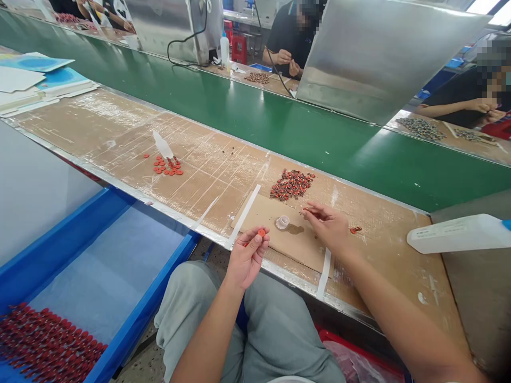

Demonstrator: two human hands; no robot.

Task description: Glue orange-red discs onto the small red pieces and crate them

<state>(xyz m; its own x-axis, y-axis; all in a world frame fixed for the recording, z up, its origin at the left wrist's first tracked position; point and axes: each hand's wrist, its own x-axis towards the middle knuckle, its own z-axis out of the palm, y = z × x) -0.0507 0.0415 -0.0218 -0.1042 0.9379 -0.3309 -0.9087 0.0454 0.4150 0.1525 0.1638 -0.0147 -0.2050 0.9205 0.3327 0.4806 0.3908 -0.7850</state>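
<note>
My left hand [246, 257] is raised above the bench edge, with its fingertips shut on a small orange-red disc [261, 232]. My right hand [326, 227] pinches a thin red-and-dark part [305, 210] between thumb and forefinger. Between my hands, a small clear round cap [282, 222] lies on a brown cardboard pad [259, 226]. Beyond them is a heap of red-and-black parts [291, 184]. Loose red discs [166, 168] lie further left, and a single red part [355, 230] sits to the right of my right hand.
A green conveyor belt [255, 127] runs behind the bench. A blue bin [107, 260] at lower left holds rows of red parts. A white plastic bottle [459, 234] lies at right. Co-workers sit across the belt among stainless partitions.
</note>
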